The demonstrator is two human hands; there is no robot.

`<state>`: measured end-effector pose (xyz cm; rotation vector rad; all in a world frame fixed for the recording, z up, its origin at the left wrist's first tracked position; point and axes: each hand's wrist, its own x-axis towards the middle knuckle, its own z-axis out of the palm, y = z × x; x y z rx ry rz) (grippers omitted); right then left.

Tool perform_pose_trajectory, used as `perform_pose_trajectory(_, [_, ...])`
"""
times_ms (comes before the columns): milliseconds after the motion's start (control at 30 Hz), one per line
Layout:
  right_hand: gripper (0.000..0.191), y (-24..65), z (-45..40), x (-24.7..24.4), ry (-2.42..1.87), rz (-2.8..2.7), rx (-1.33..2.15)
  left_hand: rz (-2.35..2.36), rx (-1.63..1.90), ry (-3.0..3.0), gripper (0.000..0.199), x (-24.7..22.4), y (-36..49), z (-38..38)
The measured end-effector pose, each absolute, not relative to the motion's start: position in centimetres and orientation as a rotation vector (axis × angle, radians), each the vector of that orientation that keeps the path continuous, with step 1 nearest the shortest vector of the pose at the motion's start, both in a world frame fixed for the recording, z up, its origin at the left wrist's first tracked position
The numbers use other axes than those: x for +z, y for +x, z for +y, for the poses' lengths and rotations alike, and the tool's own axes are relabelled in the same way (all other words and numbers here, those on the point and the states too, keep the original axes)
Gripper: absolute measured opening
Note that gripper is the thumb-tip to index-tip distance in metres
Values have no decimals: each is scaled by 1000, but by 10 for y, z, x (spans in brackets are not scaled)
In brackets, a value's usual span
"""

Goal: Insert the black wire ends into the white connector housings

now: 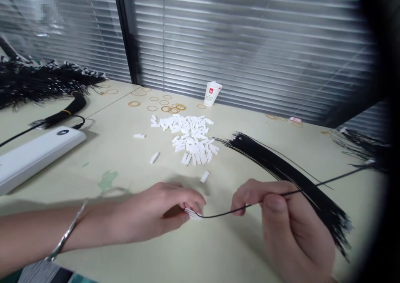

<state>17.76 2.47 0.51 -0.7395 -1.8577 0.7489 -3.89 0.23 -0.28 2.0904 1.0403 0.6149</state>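
My left hand (165,206), with a silver bangle at the wrist, pinches a small white connector housing (193,214) by its left end. A thin black wire (218,214) runs from the right end of that housing to my right hand (281,220). Thumb and forefinger of the right hand are closed on the wire, which continues up to the right. Whether the wire's tip sits inside the housing or only touches it, I cannot tell. Beyond my hands lies a heap of similar white housings (193,129), and a single housing (205,176) rests nearer to me.
A bundle of black wires (281,166) lies behind my right hand. At left are a white power bank (40,154), a banded cable bundle (70,106) and a large pile of black wires (40,81). Rubber bands (173,107) and a paper cup (212,94) are near the blinds.
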Motion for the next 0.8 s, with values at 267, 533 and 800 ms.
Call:
perform_pose_trajectory(267, [14, 174, 23, 1, -633, -1794, 1083, 935, 647, 2179, 22, -2, -39, 4])
perform_pose_trajectory(533, [23, 169, 25, -17, -665, -2271, 1184, 1022, 610, 2037, 15, 0, -39, 4])
perform_pose_trajectory(800, [8, 157, 26, -19, -865, -2251, 1029, 1036, 667, 2075, 9, -3, -37, 3])
